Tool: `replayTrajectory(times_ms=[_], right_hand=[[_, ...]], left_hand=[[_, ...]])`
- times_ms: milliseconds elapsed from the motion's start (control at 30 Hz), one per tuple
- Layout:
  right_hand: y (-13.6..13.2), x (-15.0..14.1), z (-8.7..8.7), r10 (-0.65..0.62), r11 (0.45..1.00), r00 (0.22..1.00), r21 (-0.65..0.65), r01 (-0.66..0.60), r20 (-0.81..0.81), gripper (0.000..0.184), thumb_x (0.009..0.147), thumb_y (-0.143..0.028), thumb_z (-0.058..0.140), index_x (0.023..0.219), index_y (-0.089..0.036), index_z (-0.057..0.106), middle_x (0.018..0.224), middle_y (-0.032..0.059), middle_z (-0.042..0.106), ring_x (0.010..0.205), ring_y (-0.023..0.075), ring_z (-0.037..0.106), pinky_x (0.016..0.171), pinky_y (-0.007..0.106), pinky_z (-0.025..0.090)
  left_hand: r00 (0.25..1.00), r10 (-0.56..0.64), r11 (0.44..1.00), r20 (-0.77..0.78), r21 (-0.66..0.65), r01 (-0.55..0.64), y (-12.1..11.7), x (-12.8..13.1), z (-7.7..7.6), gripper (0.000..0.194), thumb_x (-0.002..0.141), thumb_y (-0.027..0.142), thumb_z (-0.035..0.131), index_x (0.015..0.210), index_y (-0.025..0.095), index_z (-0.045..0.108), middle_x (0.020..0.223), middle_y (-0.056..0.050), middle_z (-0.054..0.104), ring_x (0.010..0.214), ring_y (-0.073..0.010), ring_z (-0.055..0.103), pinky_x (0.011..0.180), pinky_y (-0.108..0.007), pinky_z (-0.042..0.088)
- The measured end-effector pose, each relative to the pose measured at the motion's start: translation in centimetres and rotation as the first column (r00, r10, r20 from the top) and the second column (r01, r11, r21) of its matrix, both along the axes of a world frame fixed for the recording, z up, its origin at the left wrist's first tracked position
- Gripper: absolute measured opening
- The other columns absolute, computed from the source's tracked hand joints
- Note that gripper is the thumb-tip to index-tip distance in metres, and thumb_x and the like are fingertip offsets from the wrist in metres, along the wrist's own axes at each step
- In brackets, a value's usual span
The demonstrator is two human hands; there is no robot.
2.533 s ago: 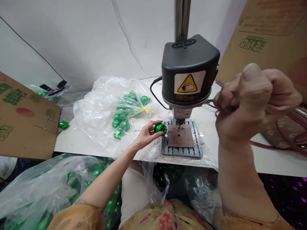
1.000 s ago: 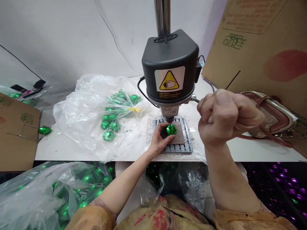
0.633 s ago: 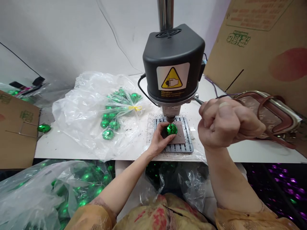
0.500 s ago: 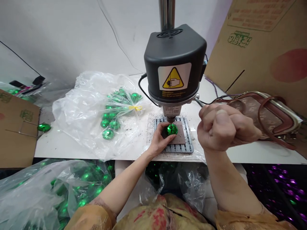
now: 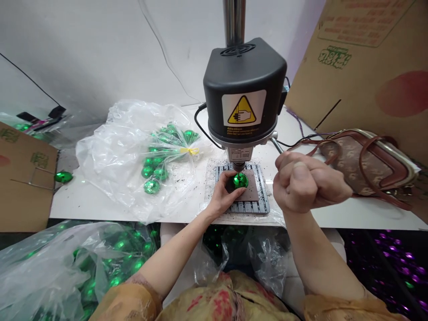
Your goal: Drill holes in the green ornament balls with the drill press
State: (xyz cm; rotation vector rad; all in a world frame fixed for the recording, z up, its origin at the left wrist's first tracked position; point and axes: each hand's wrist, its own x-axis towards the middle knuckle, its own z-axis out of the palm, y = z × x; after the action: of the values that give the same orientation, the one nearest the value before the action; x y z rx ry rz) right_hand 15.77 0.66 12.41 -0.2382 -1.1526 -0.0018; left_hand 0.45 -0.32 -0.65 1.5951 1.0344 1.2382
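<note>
Under the black drill press (image 5: 245, 84) sits a shiny green ball (image 5: 241, 181), on a brown pad (image 5: 251, 192) over the slotted metal base (image 5: 264, 206). My left hand (image 5: 224, 194) grips the ball from its left side, thumb in front and fingers behind. The drill chuck (image 5: 238, 166) is just above the ball; whether the bit has entered the ball is hard to make out. My right hand (image 5: 306, 182) is closed in a fist around the metal feed lever (image 5: 277, 145), whose far end is hidden inside the fist.
Left of the press lies a clear plastic bag (image 5: 110, 133) of green balls with a yellow tie (image 5: 190, 151). A brown handbag (image 5: 368, 162) and a large cardboard box (image 5: 364, 58) stand right. Another box (image 5: 26, 187) is left. Dark shavings dot the white table (image 5: 180, 211).
My right hand has shifted slightly left and down with the lever. My left hand stays on the ball, and the view has moved a little.
</note>
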Motion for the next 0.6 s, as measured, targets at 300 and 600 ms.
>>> replayTrajectory(times_ms=[300,600], right_hand=[[0.4,-0.7,6.8,-0.014,0.95,0.993,-0.311,-0.022,-0.114,0.043,0.084,-0.016,0.058,0.052,-0.021,0.029,0.041,-0.0056,0.031,0.038,0.0062,0.032,0.041,0.027,0.023],[0.3,-0.5,6.3,0.043,0.937,0.985,-0.336,-0.098,-0.168,0.041,0.081,-0.025,0.062,0.05,-0.022,0.035,0.043,-0.0039,0.036,0.039,0.007,0.034,0.043,0.03,0.023]], left_hand=[[0.953,0.233,0.957,-0.194,0.217,-0.19,-4.5,-0.8,2.4,0.036,0.077,0.03,0.076,0.104,0.023,0.053,0.103,-0.007,0.062,0.098,-0.0228,0.062,0.085,-0.037,0.05],[0.529,-0.003,0.745,-0.848,0.351,0.568,-13.1,-7.2,-0.3,0.039,0.078,0.043,0.067,0.108,0.019,0.059,0.104,-0.015,0.067,0.093,-0.0288,0.063,0.077,-0.041,0.05]])
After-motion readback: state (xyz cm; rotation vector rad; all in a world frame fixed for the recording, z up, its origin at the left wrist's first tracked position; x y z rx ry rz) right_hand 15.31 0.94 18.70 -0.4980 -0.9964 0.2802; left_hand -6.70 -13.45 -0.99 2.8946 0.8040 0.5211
